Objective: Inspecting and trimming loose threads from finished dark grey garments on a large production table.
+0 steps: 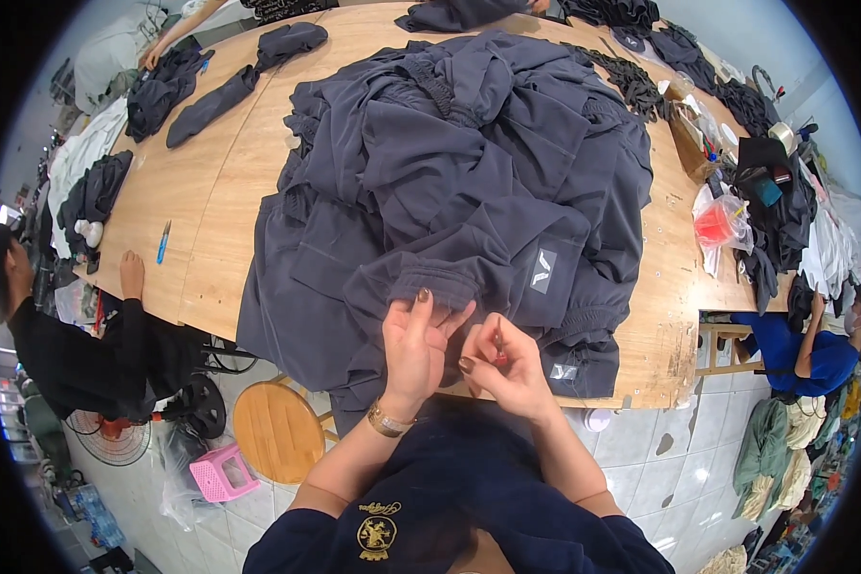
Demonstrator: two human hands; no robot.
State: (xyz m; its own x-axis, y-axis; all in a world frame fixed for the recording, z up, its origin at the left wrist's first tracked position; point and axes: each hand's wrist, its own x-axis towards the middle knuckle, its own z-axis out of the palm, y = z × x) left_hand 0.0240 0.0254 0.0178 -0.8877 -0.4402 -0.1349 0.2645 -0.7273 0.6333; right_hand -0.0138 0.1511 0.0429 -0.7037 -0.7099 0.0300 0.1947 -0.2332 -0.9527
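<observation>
A large heap of dark grey garments covers the middle of the wooden table in front of me. At its near side my left hand pinches the stitched, gathered edge of one garment, thumb on top. Close beside it, my right hand is closed, fingers curled in. A bit of something small and red shows between those fingers; its kind is hidden. A pale rectangular patch with a dark mark lies on the cloth to the right of my hands.
A blue snips-like tool lies on the wooden table at left. To the right stands a cup of red drink. A round wooden stool and pink plastic stool are on the floor. Other people sit left and right.
</observation>
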